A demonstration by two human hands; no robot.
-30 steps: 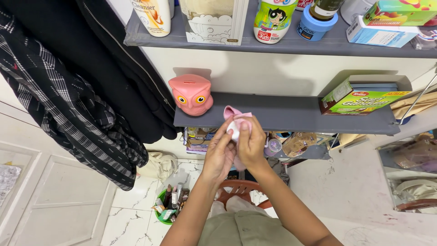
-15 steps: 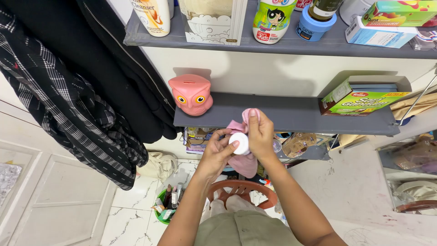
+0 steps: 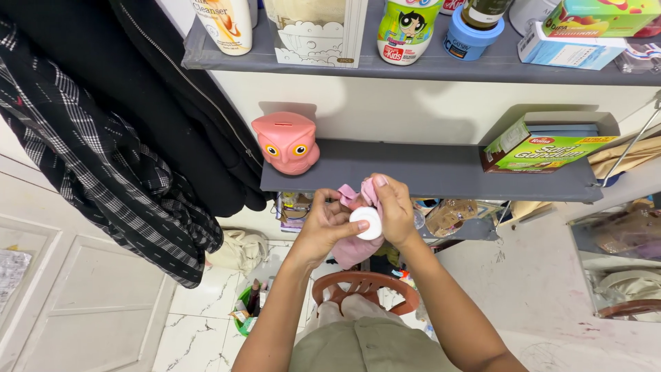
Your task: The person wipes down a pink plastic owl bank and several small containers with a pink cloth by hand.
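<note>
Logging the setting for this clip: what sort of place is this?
Probably a home storage corner: grey shelves with bottles and boxes, clothes hanging alongside, an owl money box.

Owl bank (image 3: 285,142) on shelf (image 3: 441,172), box (image 3: 544,148) right, hands below

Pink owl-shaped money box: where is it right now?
Head view, left of centre: the pink owl-shaped money box stands at the left end of the lower grey shelf, up-left of both hands, beside the hanging dark clothes.

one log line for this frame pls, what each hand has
left hand: on small white round container | right hand: holds pink cloth against it | place: before grey shelf with pink owl
</note>
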